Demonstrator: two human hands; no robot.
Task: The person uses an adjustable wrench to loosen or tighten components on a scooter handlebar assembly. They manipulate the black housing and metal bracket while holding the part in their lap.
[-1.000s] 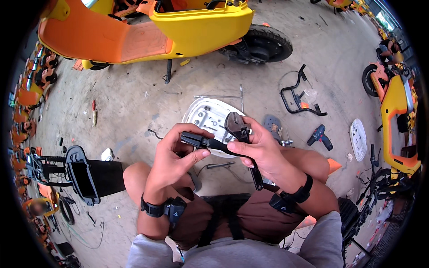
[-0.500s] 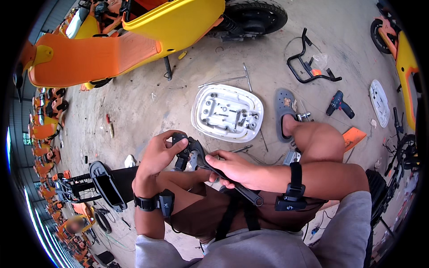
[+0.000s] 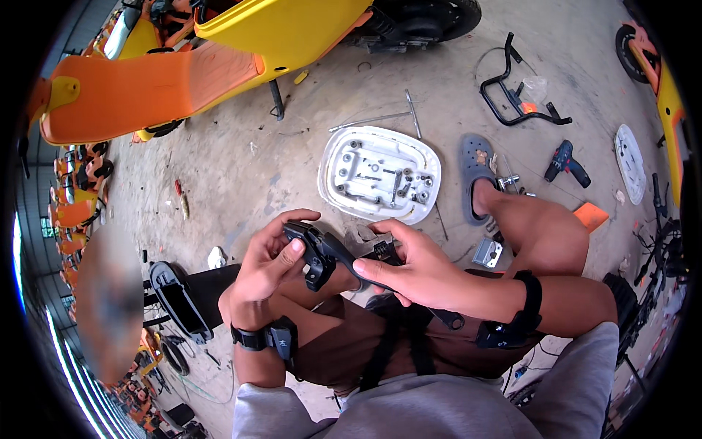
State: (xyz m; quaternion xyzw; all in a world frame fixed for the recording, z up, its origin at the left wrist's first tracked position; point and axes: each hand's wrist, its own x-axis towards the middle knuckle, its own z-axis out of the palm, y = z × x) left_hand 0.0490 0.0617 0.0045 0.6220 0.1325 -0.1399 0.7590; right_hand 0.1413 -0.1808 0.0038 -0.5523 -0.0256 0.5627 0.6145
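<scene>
My left hand (image 3: pixel 265 267) is closed around a black brake lever assembly (image 3: pixel 319 257), thumb on its housing and fingers behind it. The lever's curved blade (image 3: pixel 342 251) runs toward my right hand (image 3: pixel 428 272), whose thumb presses on it. That same hand grips an adjustable wrench (image 3: pixel 382 249). The wrench's jaw end shows near the lever, and its dark handle end (image 3: pixel 447 319) pokes out below my palm. Whether the jaws touch the lever cannot be made out. Beyond both hands, a white plastic tray (image 3: pixel 329 175) holds bolts, nuts and small metal parts.
A yellow and orange scooter (image 3: pixel 241 69) stands at the far left. A T-handle wrench (image 3: pixel 413 115) lies behind the tray. On the right are a black handlebar frame (image 3: pixel 504 110), a cordless drill (image 3: pixel 567 164) and a white cover (image 3: pixel 630 164). A grey clog (image 3: pixel 475 172) is on my foot.
Both hands have risen slightly and shifted right. The wrench has turned, so its jaws now show clearly beside the lever. The lever assembly is tilted differently in my left hand.
</scene>
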